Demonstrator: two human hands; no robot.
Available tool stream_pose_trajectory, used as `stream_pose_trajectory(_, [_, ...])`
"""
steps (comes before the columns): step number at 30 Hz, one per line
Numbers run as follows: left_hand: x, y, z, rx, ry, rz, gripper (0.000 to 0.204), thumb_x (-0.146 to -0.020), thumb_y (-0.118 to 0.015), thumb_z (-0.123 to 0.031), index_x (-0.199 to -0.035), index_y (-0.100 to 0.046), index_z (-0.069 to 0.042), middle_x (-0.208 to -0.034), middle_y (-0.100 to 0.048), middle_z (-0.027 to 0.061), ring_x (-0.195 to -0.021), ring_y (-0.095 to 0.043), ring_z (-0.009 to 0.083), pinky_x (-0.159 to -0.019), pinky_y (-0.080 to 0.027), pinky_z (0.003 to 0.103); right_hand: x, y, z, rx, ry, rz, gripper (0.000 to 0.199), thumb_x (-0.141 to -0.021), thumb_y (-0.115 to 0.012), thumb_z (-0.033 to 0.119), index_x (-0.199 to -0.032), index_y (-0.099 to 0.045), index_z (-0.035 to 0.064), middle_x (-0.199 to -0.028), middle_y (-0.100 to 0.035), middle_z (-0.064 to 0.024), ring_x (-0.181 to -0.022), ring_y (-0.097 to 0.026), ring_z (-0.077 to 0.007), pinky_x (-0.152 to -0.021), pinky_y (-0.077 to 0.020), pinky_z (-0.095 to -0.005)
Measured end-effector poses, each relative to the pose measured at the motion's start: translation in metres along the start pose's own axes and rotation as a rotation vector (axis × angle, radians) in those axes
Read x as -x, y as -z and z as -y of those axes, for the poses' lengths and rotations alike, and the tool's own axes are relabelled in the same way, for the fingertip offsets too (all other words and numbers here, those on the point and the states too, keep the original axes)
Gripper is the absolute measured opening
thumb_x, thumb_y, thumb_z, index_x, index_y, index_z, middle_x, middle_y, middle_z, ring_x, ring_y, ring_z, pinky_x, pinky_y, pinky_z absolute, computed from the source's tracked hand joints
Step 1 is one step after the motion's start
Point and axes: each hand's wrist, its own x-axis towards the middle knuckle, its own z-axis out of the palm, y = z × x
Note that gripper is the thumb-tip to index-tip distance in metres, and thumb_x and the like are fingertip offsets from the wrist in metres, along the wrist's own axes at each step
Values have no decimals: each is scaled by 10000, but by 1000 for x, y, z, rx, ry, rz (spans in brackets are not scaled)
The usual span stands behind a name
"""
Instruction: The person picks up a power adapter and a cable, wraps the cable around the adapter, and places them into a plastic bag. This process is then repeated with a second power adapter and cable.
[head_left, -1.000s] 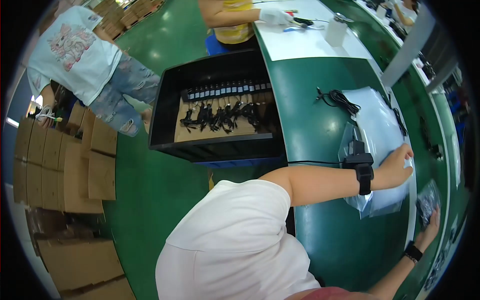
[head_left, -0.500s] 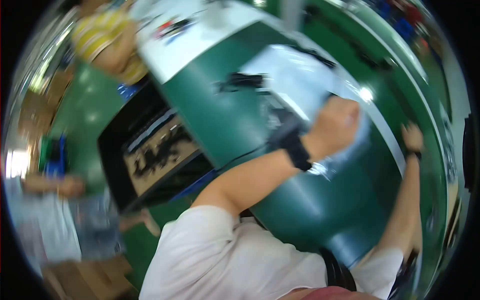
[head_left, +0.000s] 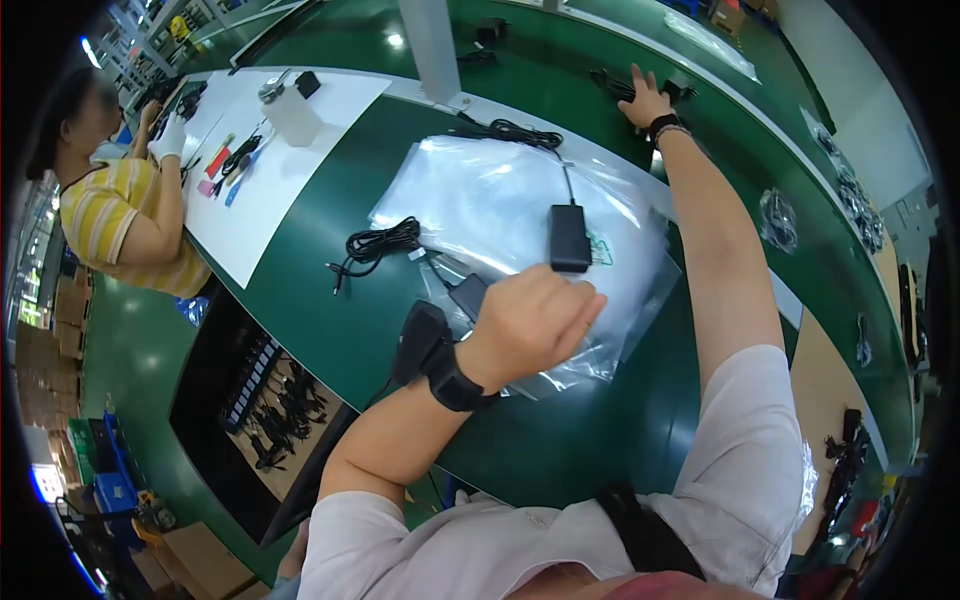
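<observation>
My left hand [head_left: 538,325] is curled into a fist above a stack of clear plastic bags [head_left: 455,185]; its palm side is hidden, so I cannot tell what, if anything, is in it. A black wristband with a dark box beside it sits on that wrist. Just past the fist, a black power adapter [head_left: 570,238] lies on the bags. Another adapter [head_left: 468,295] is partly covered by the hand, near a coiled black cable [head_left: 380,245]. My right hand [head_left: 647,102] stretches far out with fingers spread, beside a black cable bundle [head_left: 612,85] on the green belt.
A metal post [head_left: 432,50] rises at the table's back edge. Left, a co-worker in a yellow striped shirt [head_left: 120,215] works at a white tabletop [head_left: 262,205] holding a bottle and tools. A black bin [head_left: 205,395] with cables stands below. Bagged cables [head_left: 778,220] lie on the belt at right.
My right arm has swung from the far right to the far belt, near the cable bundle. My left fist now appears lower and further left over the bags. The view has turned and sharpened.
</observation>
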Motion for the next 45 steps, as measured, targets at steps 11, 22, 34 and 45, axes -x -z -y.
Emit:
stream_pose_trajectory(11, [-1, -5, -11, 461, 490, 40, 152, -797, -602, -178, -778, -595, -27, -610, -555, 51, -527, -520, 171, -474, -412, 277, 86, 152, -31, -910, 337, -167, 193, -807, -598, 118, -978, -575, 30, -963, -606, -59, -869, -555, -162, -797, -426, -285])
stream_pose_trajectory(22, [-34, 4, -28, 2047, 1305, -406, 169, -787, -597, -147, -888, -531, -28, -798, -556, 108, -768, -517, 221, -782, -455, 376, 336, 267, -31, -800, 1158, 581, 187, -700, -699, 218, -803, -644, 72, -1171, -491, -246, -943, -504, -294, -786, -389, -363])
stream_pose_trajectory(34, [-94, 1, -61, 1633, 714, -346, 236, -760, -562, -7, -991, -516, 7, -1007, -576, 166, -879, -570, 272, -856, -455, 401, 369, 223, -65, -1190, 334, 800, 400, -775, -631, 163, -1098, -487, -22, -866, -575, -123, -573, -611, -156, -468, -493, -210])
stream_pose_trajectory(45, [-103, 23, -72, 1055, 471, -7, 566, -867, -525, -147, -1343, -239, -40, -1282, -398, 205, -1098, -432, 244, -967, -312, 347, 367, 197, -82, -1655, 1135, 541, 635, -709, -724, 334, -1153, -497, -58, -1134, -512, -147, -1124, -443, -222, -933, -355, -333])
